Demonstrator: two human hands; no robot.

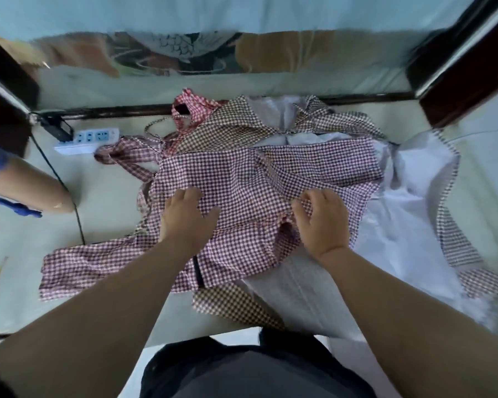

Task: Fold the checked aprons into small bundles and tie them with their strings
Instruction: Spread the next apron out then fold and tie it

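Observation:
A purple-and-white checked apron lies spread on top of a heap of aprons on the pale table. My left hand rests flat on its middle with fingers spread. My right hand is on the cloth to the right, its fingers curled and bunching a fold. A brown checked apron and a red checked apron lie beneath at the back. A white-lined apron spreads to the right. The purple apron's strap trails to the left.
A white power strip with a black cable lies at the back left. Another person's arm in a blue sleeve reaches in from the left. Dark wooden posts stand at both back corners.

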